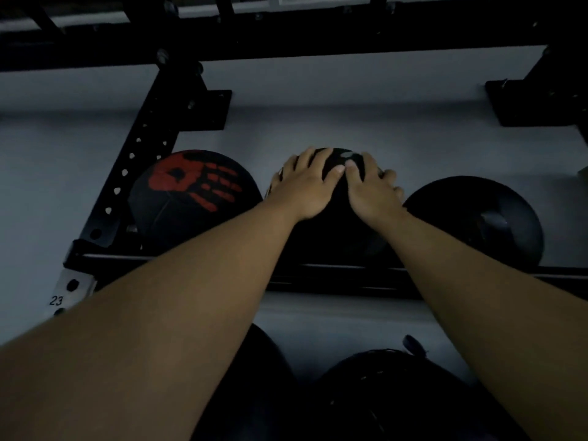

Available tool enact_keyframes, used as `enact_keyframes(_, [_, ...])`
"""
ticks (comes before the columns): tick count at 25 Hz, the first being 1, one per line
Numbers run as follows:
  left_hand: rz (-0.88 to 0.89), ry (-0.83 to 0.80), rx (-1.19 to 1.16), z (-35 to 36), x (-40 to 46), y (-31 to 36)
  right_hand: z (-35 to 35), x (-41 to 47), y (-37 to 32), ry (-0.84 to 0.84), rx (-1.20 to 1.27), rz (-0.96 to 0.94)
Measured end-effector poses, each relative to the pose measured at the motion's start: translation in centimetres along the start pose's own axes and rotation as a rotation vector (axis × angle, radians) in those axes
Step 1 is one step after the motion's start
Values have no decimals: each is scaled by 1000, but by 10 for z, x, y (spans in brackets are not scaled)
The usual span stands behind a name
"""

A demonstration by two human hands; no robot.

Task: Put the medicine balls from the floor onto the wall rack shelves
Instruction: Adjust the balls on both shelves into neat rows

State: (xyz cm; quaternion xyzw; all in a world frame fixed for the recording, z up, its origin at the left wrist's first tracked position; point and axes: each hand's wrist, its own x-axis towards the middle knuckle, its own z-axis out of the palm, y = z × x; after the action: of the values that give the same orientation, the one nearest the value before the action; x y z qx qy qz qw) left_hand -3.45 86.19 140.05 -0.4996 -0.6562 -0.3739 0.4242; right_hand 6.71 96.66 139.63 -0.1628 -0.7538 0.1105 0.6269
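Medicine balls sit in a row on the wall rack's shelf, and the middle ball [337, 224] is the one under our hands, resting on the shelf rail [334, 270] against the pale wall [318, 122]. We have our left hand [305, 189] spread flat over its upper left side, fingers splayed and pressed to the dark surface, and our right hand [372, 189] laid the same way over its upper right side; the two thumbs nearly meet on top of the ball. Neither hand is clenched: both cup the ball with open fingers. Just to the left, close beside it, sits a black ball with a red handprint [194, 198], tucked against the black upright post [133, 167] with its row of holes and the number 23 printed low down. To the right, a little apart, a plain black ball [477, 224] rests on the same shelf. A black crossbar [318, 43] runs along the top of the rack. Below the shelf, between our forearms, we see the tops of two more dark balls [391, 396]; the dim light hides what they rest on.
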Motion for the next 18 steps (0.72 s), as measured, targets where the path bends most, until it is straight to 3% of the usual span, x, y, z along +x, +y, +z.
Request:
enact_keyframes(6, [83, 66, -91, 10, -1, -8, 9, 0, 2, 106, -57, -31])
enact_keyframes(14, [60, -53, 5, -13, -9, -10, -12, 8, -9, -29, -175, -86])
enact_keyframes(18, [5, 20, 102, -60, -14, -46, -9, 0, -43, -28, -221, -207])
